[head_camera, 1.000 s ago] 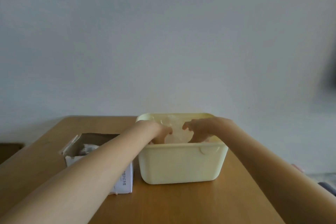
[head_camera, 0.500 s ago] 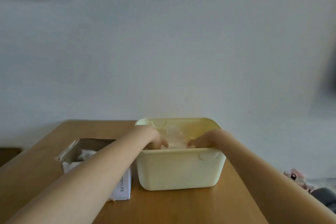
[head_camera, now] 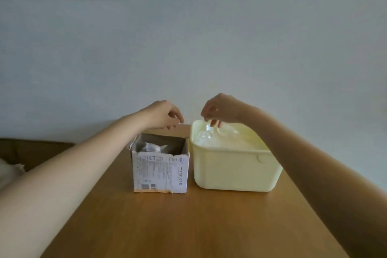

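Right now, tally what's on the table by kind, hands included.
Cardboard box: 1
Pale yellow bin: 1
Clear plastic in the bin: 1 heap, single pieces can't be told apart
Hands: 2 (left hand, right hand)
Total: 5

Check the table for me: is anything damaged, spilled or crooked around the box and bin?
The cardboard box looks rough: its top is torn open with ragged edges, and its lower front edge is frayed. The yellow bin stands upright and intact, clear plastic heaped near its rim. Nothing lies spilled on the table.
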Demonstrator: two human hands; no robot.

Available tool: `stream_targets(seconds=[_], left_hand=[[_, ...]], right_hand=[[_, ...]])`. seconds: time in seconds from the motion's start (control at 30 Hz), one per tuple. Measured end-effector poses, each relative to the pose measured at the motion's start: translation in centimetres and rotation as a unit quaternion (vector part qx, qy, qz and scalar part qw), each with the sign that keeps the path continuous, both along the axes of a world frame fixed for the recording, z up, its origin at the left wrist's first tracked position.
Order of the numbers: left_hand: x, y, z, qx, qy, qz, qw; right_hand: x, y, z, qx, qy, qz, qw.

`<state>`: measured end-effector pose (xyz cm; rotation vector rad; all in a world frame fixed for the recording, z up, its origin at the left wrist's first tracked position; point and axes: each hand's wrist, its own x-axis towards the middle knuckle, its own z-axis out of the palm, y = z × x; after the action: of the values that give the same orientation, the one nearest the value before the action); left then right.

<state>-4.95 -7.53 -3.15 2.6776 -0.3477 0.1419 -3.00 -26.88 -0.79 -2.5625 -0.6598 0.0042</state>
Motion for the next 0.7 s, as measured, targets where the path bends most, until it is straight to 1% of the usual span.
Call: stream_targets(seconds=[0.07,0.17,0.3,0.4,0.47,0.57,0.63,0.7], left_hand=[[-0.6,1.8,-1.0,-0.006,0.009,0.025,1.000],[-1.5,3.9,-1.6,0.002,0.019,0.051,0.999],[-2.3,5.3,-1.7,0.006,0.034,0.045,0.998],[-2.3,5.6,-1.9,0.014,0.066,0.036,0.997],[-2.1,5.6,-2.0,-0.010,0.064,0.029,0.997],[-1.6,5.3,-2.4,-0.051,0.048,0.033,0.997],[-1.3,4.7,-3.1,-0.044,0.059,0.037,0.997],[-1.0,4.2,-4.0,-0.041,0.068,0.034,0.996]], right_hand=[[-0.9,3.4,-0.6,-0.010,0.021,0.055,0.998],[-1.4,7.8,-2.9,-0.053,0.038,0.078,0.995],[-1.0,10.9,-6.1,-0.102,-0.021,0.081,0.991],[-0.3,11.6,-6.9,-0.064,-0.062,0.029,0.996],[-0.2,11.2,-6.3,-0.036,-0.080,0.010,0.996],[-0.5,10.3,-5.3,-0.051,-0.095,0.046,0.993],[-0.8,9.8,-5.3,-0.057,-0.092,0.061,0.992],[-0.7,9.4,-5.6,-0.048,-0.100,0.046,0.993]])
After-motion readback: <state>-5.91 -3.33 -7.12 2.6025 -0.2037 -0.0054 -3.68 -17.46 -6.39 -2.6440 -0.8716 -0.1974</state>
